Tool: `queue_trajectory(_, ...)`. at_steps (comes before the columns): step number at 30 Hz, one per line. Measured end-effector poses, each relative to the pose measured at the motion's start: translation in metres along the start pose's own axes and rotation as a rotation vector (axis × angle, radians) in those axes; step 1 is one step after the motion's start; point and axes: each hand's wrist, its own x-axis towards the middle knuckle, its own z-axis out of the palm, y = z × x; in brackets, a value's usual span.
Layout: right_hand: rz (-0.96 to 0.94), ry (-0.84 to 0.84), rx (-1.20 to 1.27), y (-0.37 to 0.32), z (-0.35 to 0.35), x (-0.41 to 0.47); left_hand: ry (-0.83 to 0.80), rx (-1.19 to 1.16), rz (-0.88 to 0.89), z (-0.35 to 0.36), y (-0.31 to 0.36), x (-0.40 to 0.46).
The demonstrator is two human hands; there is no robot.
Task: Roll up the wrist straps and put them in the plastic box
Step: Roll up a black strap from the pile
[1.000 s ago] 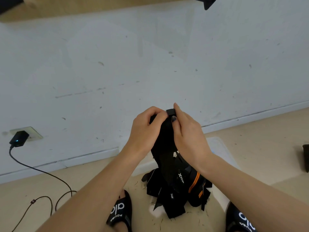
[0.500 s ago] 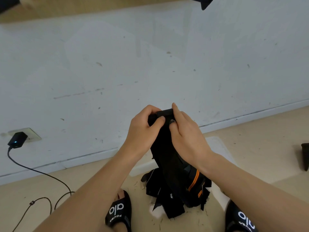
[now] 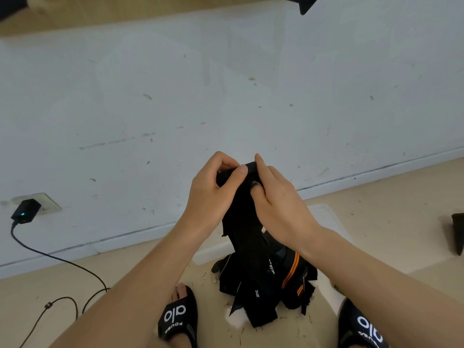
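Both hands pinch the top end of a black wrist strap [image 3: 241,222] held up in the air: the left hand [image 3: 213,187] has its thumb laid across the rolled top edge with its fingers curled behind, and the right hand [image 3: 276,197] presses its thumb against the front of the band while its forefinger stands up along the roll, so each grip is closed on the strap. From the hands the band hangs down to a heap of more straps [image 3: 266,280] on the floor [image 3: 391,197] between the feet; how many lie in the heap cannot be counted, though one shows two orange stripes and others carry small white lettering too small to read. Behind the heap, partly hidden by the forearms and the hanging band, lies the clear plastic box [image 3: 329,217], close to the white wall [image 3: 226,84]. Two black slides are in view, the left slide [image 3: 178,320] and the right slide [image 3: 364,327], each printed "alo" in white with a smaller word beneath that is not legible. At the left one black charger [image 3: 25,211] sits in a wall socket, a small light glowing on it, and its cable [image 3: 57,259] trails across the floor. A dark object [image 3: 458,232] stands at the right edge, cut off by the frame.
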Motion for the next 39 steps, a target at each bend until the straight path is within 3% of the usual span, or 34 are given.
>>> queue_trajectory(7,0.019,-0.011,0.038,0.001,0.001,0.002,0.008,0.03,-0.002,0.0,0.0,0.0)
queue_trajectory(13,0.146,0.122,0.46,0.002,-0.006,0.01,0.045,0.036,-0.001,0.001,-0.001,0.001)
queue_trajectory(17,0.195,0.09,0.698,0.005,-0.016,0.012,0.021,0.044,0.013,0.001,0.0,0.001)
queue_trajectory(22,0.212,0.078,0.763,0.009,-0.022,0.012,-0.091,0.03,-0.001,-0.003,0.001,0.002)
queue_trajectory(29,0.15,0.031,0.713,0.013,-0.031,0.01,-0.104,0.041,0.061,-0.002,0.003,0.003)
queue_trajectory(39,0.153,0.052,0.762,0.018,-0.033,0.009,-0.144,-0.042,-0.068,0.0,0.009,0.004)
